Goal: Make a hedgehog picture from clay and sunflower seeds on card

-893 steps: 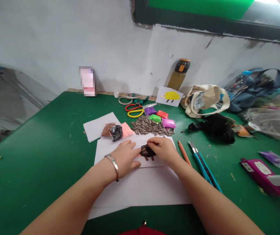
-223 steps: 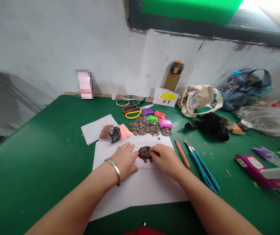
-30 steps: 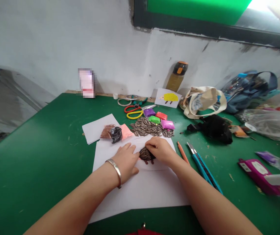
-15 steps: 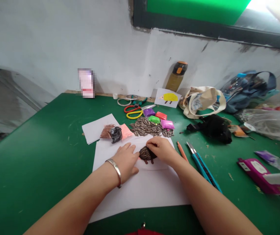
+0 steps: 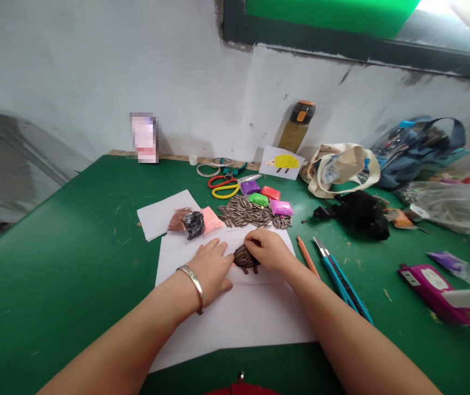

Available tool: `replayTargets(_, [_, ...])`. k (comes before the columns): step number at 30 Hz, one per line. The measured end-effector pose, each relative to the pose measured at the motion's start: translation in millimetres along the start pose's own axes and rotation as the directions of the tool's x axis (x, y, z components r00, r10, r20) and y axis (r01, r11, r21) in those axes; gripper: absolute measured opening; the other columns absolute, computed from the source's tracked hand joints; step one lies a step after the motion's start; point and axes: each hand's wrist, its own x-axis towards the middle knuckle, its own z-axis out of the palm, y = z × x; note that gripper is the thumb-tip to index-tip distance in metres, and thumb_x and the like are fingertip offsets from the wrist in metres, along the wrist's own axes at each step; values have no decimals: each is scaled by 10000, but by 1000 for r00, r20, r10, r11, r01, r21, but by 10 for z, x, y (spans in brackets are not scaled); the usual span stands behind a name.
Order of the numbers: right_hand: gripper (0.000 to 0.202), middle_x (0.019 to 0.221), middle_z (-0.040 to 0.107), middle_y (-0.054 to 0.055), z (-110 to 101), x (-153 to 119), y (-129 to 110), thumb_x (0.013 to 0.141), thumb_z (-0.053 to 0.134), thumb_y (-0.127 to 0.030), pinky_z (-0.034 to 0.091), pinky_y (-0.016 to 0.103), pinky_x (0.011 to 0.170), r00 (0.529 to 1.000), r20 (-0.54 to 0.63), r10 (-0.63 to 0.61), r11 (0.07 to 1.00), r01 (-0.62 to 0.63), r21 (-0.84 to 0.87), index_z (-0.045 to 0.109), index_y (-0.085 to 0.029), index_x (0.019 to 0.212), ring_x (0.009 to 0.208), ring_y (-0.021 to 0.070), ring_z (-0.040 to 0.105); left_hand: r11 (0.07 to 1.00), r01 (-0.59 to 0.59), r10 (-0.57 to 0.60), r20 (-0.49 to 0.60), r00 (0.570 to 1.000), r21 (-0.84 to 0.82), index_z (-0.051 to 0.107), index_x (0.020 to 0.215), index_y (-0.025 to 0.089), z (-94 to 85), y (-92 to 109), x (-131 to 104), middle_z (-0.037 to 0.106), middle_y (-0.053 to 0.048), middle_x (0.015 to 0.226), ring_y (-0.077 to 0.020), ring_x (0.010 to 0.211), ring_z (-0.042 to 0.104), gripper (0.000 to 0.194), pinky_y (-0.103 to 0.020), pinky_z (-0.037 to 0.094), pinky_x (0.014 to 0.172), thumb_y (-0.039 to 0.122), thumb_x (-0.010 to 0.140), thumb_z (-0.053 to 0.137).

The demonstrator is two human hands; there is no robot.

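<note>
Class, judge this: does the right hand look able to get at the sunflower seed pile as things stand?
Probably yes: only white paper shows between the right hand and the near edge of the sunflower seed pile.

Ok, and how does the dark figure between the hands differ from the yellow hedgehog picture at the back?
The dark figure is layered with striped seeds, while the yellow hedgehog picture has a plain yellow body. The dark figure lies flat, whereas the yellow hedgehog picture is propped up by the bottle. The right hand partly covers the dark figure; the yellow hedgehog picture is unobstructed. Both show two short dark legs on white.
</note>
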Motion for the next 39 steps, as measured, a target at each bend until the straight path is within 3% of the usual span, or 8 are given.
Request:
replayTargets(16, [224,746,617,21,-2,5,-31,822,453,-190,354,226,614,1000,9,5,999,-5,-40,620,-178,672,678,127,533,1000,-12,12,-17,1000,-13,608,968,158,5,0,-17,524,-116,1099,-302,1092,410,286,-434,378,932,308,725,610])
replayTargets(23, [207,746,637,5,-69,22,70,806,467,-187,376,231,643,999,-45,13,999,-11,45,653,-196,717,700,132,548,1000,-4,4,-10,1000,-3,603,1007,163,10,-3,-9,522,-118,1120,-304,1108,407,317,-434,372,945,322,733,604])
replayTargets(26, [210,821,651,15,-114,60,190,811,463,-195,387,250,701,975,-206,85,996,-91,-17,672,-205,812,777,154,562,1000,3,-3,-5,1000,-2,596,1044,166,23,-8,-9,519,-121,1145,-313,1139,392,350,-445,365,959,327,733,603])
replayTargets(29, [230,893,639,39,-134,97,306,824,456,-199,386,268,741,955,-277,107,981,-146,-126,675,-199,895,828,174,555,1000,7,-7,4,1000,-8,594,1051,159,25,-8,-15,513,-129,1163,-319,1155,386,352,-458,365,963,318,738,597])
replayTargets(39, [273,962,592,78,-127,136,345,856,430,-180,368,276,783,972,-216,91,940,-156,-303,664,-210,992,919,202,522,1000,5,-5,8,1000,-21,598,1045,156,1,3,-19,519,-134,1148,-323,1143,399,345,-462,365,961,319,741,597])
